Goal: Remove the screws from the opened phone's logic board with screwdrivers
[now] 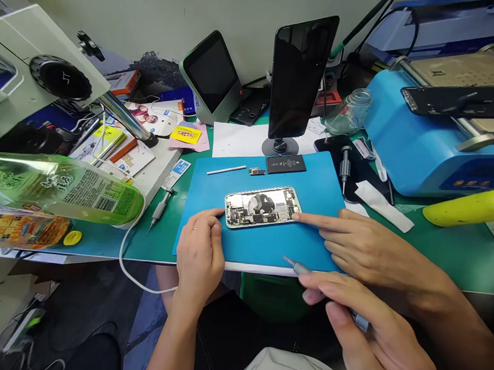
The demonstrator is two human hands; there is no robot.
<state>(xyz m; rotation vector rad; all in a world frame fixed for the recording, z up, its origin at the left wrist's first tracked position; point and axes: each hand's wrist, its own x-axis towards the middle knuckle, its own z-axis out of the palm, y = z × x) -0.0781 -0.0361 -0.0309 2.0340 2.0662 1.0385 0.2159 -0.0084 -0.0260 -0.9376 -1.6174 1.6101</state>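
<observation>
An opened phone (262, 207), its inner parts exposed, lies on a blue mat (206, 191). At its left edge is my left hand (200, 253), fingers curled and index fingertip steadying the frame. My right hand (367, 324) is raised near the mat's front edge, closed around a grey screwdriver (301, 267) whose tip points up and left. Another person's hand (354, 237) reaches in from the right, index finger on the phone's lower right corner. Behind the phone lie a black battery (286, 164), a small metal part (256, 171) and a white stick (226, 170).
A phone on a stand (301, 79) rises behind the mat. On the right are a blue machine (402, 142), a glass jar (353, 110) and another screwdriver (345, 167). A green bottle (64, 189), a microscope arm (52, 65) and a further screwdriver (160, 209) are on the left.
</observation>
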